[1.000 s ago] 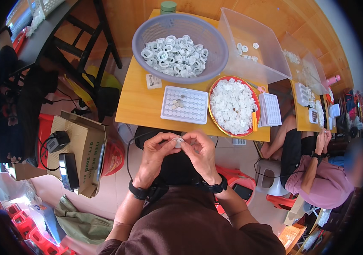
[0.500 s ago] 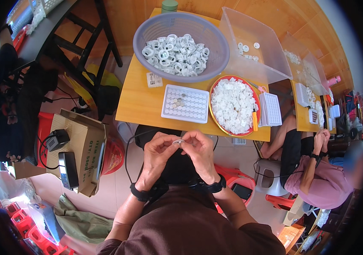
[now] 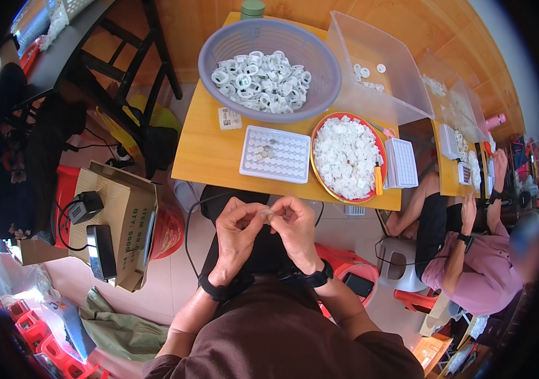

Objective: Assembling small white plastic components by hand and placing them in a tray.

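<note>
In front of my body, just below the table edge, my left hand [image 3: 238,232] and my right hand [image 3: 295,234] meet fingertip to fingertip. Both are closed in a pinch on one small pale round piece [image 3: 267,213], mostly hidden by the fingers. Nearest to them on the table is a white tray [image 3: 242,168] with rows of round pockets, where several silvery discs [image 3: 264,153] lie. Right of it, a red-rimmed plate [image 3: 382,150] is heaped with small white plastic pieces [image 3: 345,155]. Behind stands a grey-purple basket [image 3: 207,76] of white ring-shaped plastic parts [image 3: 260,82].
A yellow-handled tool [image 3: 379,180] rests on the plate's edge, near stacked white trays [image 3: 402,163] and pink-handled scissors [image 3: 388,131]. A clear bin [image 3: 370,104] stands behind. An open cardboard box [image 3: 127,234] is at left. A co-worker [image 3: 471,265] sits at right.
My hands stay in nearly the same place, and the piece shows less between the fingertips. The co-worker's hands have moved apart, reaching toward the other table.
</note>
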